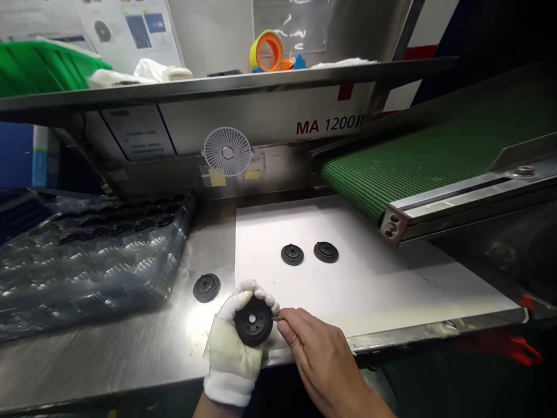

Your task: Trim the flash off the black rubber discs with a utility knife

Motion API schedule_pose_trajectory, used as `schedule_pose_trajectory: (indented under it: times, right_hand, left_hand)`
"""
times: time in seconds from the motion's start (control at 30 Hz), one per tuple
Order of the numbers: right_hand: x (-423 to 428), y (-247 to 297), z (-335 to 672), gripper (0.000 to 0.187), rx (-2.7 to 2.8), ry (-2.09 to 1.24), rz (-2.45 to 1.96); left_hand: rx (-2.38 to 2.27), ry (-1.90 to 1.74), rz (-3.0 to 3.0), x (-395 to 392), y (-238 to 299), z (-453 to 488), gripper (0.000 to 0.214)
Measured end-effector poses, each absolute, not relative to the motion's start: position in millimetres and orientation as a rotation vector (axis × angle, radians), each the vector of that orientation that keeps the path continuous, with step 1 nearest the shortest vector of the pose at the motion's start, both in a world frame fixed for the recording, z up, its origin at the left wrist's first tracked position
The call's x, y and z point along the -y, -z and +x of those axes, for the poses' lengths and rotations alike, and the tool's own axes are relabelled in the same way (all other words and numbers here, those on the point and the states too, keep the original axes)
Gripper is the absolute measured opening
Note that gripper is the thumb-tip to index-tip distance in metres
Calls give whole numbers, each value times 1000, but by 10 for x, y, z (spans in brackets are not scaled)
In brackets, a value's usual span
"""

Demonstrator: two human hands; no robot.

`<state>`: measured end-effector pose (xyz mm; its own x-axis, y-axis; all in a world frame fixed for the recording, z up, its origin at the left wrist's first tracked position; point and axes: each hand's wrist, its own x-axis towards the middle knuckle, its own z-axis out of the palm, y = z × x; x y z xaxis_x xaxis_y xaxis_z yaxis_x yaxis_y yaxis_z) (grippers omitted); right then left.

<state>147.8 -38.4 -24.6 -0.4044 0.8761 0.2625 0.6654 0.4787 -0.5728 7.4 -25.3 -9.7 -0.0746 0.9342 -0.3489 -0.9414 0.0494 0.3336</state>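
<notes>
The black ribbed disc (253,321) sat in my gloved left hand (232,342), over the front of the steel table (108,360). My fingers curled narrowly around its rim, with the centre hole facing up toward me. It looked like moulded rubber or stiff plastic, so I judged it light and firm, not fragile, though I couldn't tell how much it would flex. The ridged rim seemed the best place to take hold, leaving the face and hole free, and the cotton glove looked likely to stop it slipping.

My bare right hand (319,360) pinched one thin metal pick (275,318) between finger and thumb, its tip right at the disc's edge.

Besides the one I held, three similar discs lay loose: one on the bare steel (206,288), just beyond my left hand, and two side by side on the white sheet (369,290), at (292,254) and (326,252). More lay in rows inside a clear plastic bag (87,273) to the left, at least a dozen, though the glare kept me from counting them exactly.

Farther off were one green conveyor belt (391,162), one white round grille (227,151), one green bin (39,69) and one roll of orange tape (267,52).
</notes>
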Motion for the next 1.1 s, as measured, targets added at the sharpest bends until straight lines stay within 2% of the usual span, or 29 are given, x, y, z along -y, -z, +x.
schedule_pose_trajectory:
  times: [0.27, 0.7, 0.9, 1.1]
  right_hand:
    - [340, 343, 1434, 37, 2150, -360, -1352]
    - [430, 449, 1305, 40, 2120, -449, -1335]
    - [437, 474, 1335, 40, 2107, -454, -1273]
    - [420, 430, 1342, 39, 2082, -425, -1315]
  left_hand:
    - [-609, -1469, -114, 151, 113, 145, 8]
    - [-701, -1689, -96, 89, 121, 207, 10]
    - [-719, -1410, 59, 175, 130, 13, 35]
    - [-667, -1561, 37, 170, 124, 10, 17]
